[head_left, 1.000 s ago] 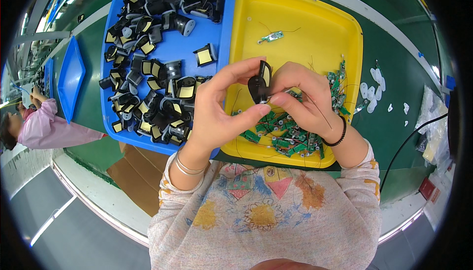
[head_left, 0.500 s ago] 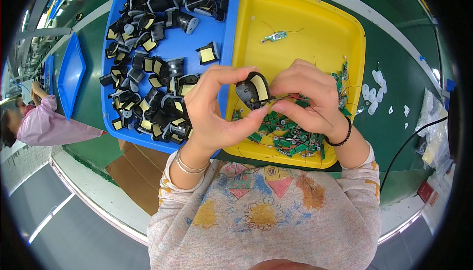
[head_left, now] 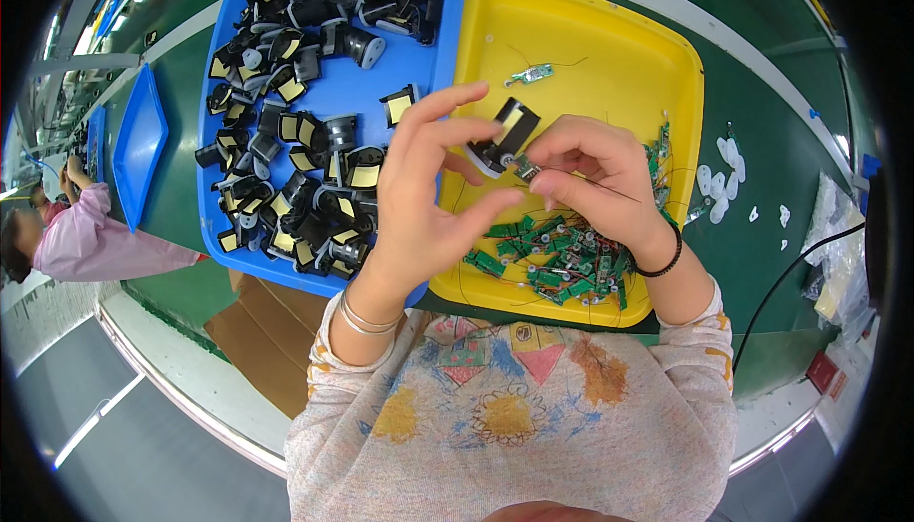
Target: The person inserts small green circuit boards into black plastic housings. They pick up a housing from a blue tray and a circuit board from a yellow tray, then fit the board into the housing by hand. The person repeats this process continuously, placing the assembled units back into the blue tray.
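In the head view, the left hand [head_left: 419, 208] pinches a small black part with a yellow-taped face [head_left: 502, 138] between thumb and forefinger, its other fingers [head_left: 447, 101] spread wide above it; the part sits raised over the seam between the blue tray [head_left: 419, 65] and the yellow tray [head_left: 609, 55]. The right hand [head_left: 595, 179] has its fingers closed narrowly on a small green circuit board [head_left: 526, 169], pressed against the underside of the black part, with thin wires trailing toward the pile of green boards [head_left: 562, 260] just below those fingers. To do this joining well, I judge the left hand should keep the part steady and turned so its open side faces the right fingertips, while the right hand seats the board squarely with light pressure and keeps the fine wires from snagging. Beyond the left fingers lies a heap of like black parts [head_left: 295, 141]; a lone board [head_left: 529, 74] lies above the fingers on the yellow tray, which rests on the green counter [head_left: 762, 265].
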`<state>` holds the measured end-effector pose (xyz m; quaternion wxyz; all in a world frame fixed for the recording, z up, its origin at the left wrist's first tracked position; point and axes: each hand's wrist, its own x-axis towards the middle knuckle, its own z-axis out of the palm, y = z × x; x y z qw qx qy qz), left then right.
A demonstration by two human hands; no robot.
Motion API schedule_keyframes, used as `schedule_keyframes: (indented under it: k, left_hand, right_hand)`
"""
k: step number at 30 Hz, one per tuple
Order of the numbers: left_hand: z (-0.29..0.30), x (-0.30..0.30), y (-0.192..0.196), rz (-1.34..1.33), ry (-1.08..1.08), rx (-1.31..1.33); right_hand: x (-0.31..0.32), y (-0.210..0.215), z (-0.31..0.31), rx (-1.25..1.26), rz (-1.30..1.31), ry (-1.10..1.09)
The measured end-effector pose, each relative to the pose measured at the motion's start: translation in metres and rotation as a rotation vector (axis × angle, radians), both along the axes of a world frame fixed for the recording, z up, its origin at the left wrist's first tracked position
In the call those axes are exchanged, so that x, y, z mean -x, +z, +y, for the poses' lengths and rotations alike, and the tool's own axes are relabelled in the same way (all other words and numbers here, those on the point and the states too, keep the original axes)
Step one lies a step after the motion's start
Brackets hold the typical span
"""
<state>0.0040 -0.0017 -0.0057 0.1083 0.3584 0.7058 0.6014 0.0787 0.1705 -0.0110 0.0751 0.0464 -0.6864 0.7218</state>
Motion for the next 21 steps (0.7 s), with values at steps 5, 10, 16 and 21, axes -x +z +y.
schedule_keyframes:
  k: [5,10,16,21]
  left_hand:
    - [-0.005,0.001,0.003,-0.339,-0.027,-0.128]
    - [-0.003,0.001,0.005,-0.621,-0.148,-0.221]
    - [0.005,-0.006,0.002,-0.559,-0.101,-0.176]
    - [0.005,-0.008,-0.001,-0.501,-0.089,-0.129]
  right_hand:
    - [-0.005,0.002,0.001,0.302,-0.166,0.108]
    - [-0.006,0.006,-0.002,0.399,-0.196,0.113]
    - [-0.006,0.005,-0.008,0.492,-0.218,0.032]
    - [-0.006,0.004,-0.007,0.524,-0.204,0.029]
